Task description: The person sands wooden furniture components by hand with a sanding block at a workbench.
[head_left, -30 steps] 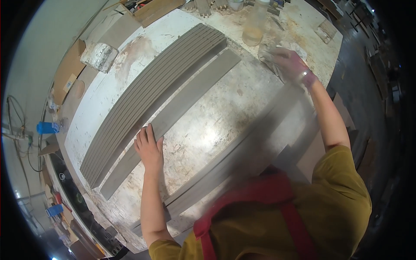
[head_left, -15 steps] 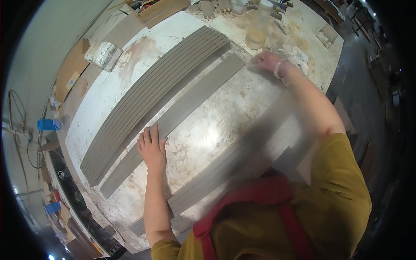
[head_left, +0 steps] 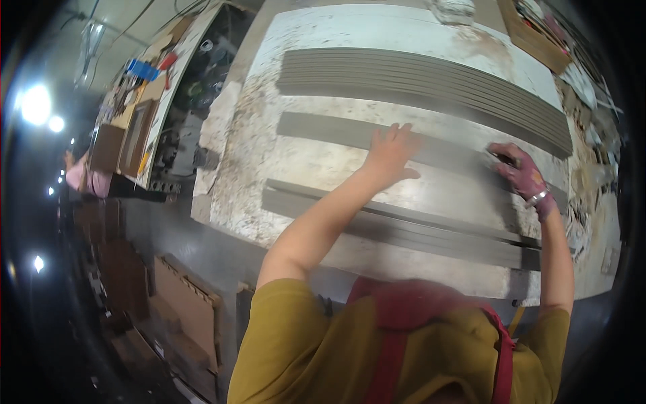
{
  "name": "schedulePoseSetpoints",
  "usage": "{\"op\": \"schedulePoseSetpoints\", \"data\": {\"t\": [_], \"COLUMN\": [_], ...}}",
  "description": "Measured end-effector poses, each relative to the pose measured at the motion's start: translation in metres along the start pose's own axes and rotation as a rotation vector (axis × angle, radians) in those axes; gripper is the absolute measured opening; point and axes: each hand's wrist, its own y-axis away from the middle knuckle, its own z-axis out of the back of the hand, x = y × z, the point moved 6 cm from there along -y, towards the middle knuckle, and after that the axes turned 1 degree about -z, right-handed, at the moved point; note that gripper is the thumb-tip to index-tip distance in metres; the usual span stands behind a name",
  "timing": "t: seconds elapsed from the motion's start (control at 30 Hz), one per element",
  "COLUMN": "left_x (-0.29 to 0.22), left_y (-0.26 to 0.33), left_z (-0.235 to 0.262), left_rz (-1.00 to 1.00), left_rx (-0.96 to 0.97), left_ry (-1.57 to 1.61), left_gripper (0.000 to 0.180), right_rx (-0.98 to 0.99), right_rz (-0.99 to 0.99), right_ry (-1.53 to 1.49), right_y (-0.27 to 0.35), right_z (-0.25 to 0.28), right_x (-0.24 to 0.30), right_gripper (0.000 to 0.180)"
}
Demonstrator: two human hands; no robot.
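A long flat grey board lies across the white, stained worktable. My left hand rests over its middle, bare, with the fingers spread. Farther right along the same board, my right hand wears a maroon glove and has its fingers curled down at the surface. Something dark shows between thumb and fingers, too unclear to name. Beyond the board is a row of several narrow grey slats set side by side. Nearer to me lie more long grey boards, partly under my left forearm.
A wooden tray of tools and a white wrapped bundle sit at the far edge. Crumpled plastic lies at the right. To the left stand a cluttered bench, cardboard on the floor and another person.
The whole view has swung round, so the boards now run across it. My right hand has come inward from the board's far end, closer to my left hand. My left hand stays on the board.
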Motion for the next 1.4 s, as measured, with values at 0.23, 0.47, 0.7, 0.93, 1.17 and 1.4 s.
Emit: {"op": "schedulePoseSetpoints", "data": {"t": [0.23, 0.47, 0.7, 0.93, 1.17, 1.4], "left_x": [0.018, 0.020, 0.022, 0.025, 0.056, 0.068], "left_y": [0.002, 0.002, 0.004, -0.007, -0.047, -0.030], "left_z": [0.017, -0.001, -0.003, -0.008, -0.029, -0.017], "left_rz": [0.106, 0.087, 0.056, 0.023, 0.280, 0.038], "left_rx": [0.077, -0.168, -0.212, 0.059, -0.559, -0.271], "left_ry": [0.053, 0.388, 0.415, 0.295, 0.729, 0.930], "left_gripper": [0.068, 0.057, 0.048, 0.033, 0.014, 0.020], "right_rx": [0.107, 0.344, 0.170, 0.301, 0.194, 0.186], "right_rz": [0.574, 0.705, 0.678, 0.480, 0.505, 0.529], "right_ry": [0.239, 0.616, 1.037, 0.230, 0.137, 0.280], "right_y": [-0.177, -0.259, -0.314, -0.266, -0.275, -0.297], "right_z": [-0.174, -0.356, -0.342, -0.260, -0.262, -0.290], "right_x": [0.148, 0.241, 0.245, 0.234, 0.234, 0.238], "right_gripper": [0.035, 0.026, 0.021, 0.027, 0.029, 0.027]}}
